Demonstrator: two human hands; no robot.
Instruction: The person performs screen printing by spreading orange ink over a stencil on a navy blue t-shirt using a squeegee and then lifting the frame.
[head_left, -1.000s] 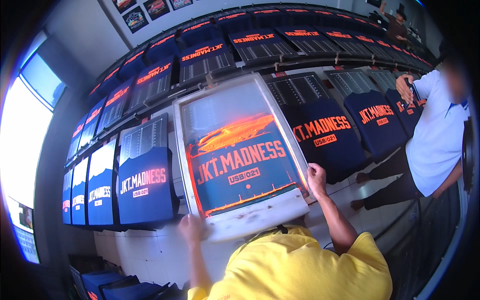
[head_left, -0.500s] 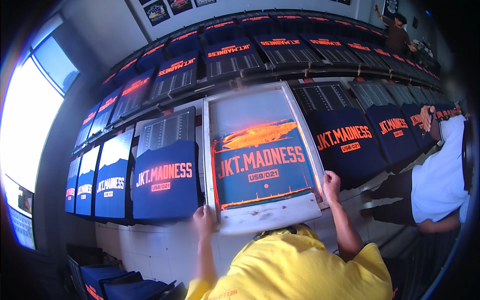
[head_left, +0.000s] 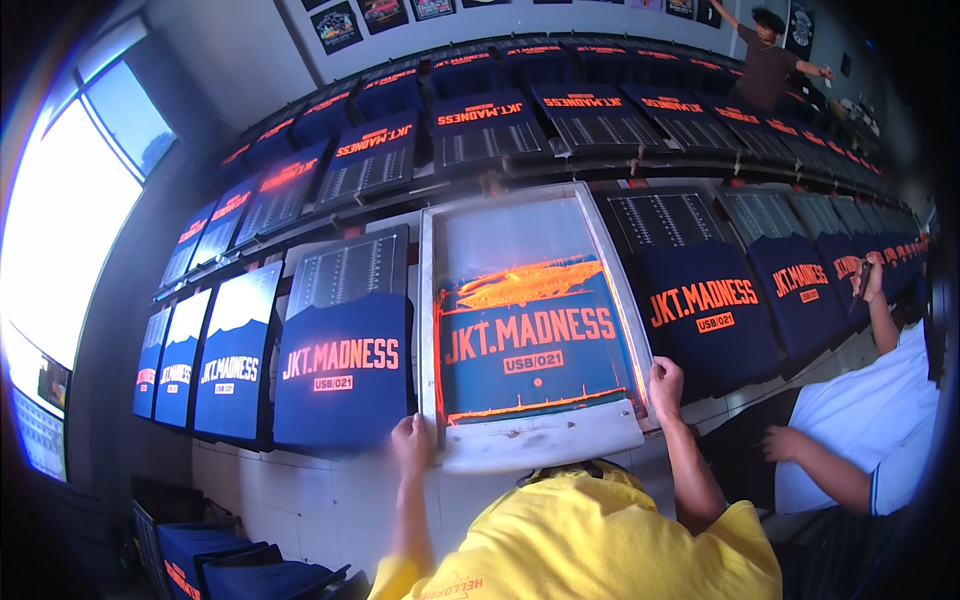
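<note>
Left hand (head_left: 408, 440) and right hand (head_left: 666, 385) are both curled around the edges of the framed screen (head_left: 430, 300), which is gripped between seven and eight o'clock by the one and near four o'clock by the other. Lettering is seen through its mesh, and bright orange ink (head_left: 525, 290) is spread across it toward twelve o'clock. The screen, near the middle of the view, is flanked by a navy shirt (head_left: 345, 335) at nine o'clock and another navy shirt (head_left: 705, 340) at three. At four o'clock, farther out, a dark object is held up by a white-shirted co-worker (head_left: 850, 440).
</note>
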